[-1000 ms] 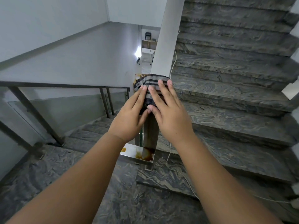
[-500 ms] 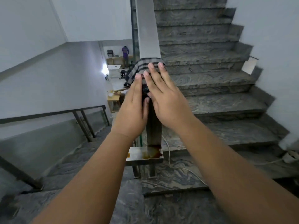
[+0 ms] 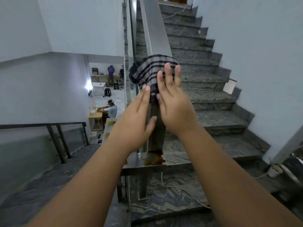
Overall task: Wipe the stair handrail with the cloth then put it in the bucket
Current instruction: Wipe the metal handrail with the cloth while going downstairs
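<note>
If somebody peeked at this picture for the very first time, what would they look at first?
Probably the two hands in the middle, the left hand and right hand, pressing a black-and-grey checked cloth draped over the sloping grey handrail. Next, the dark marbled stairs climbing on the right. Below the hands, a brown rusty stain sits where the handrail meets its flat ledge.

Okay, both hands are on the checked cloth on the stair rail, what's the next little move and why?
Probably slide the cloth further up the handrail. It is draped over the rail, the right hand pressing flat on it and the left hand touching only its lower edge. A long bare stretch of rail lies above, and no bucket is in view.
</note>
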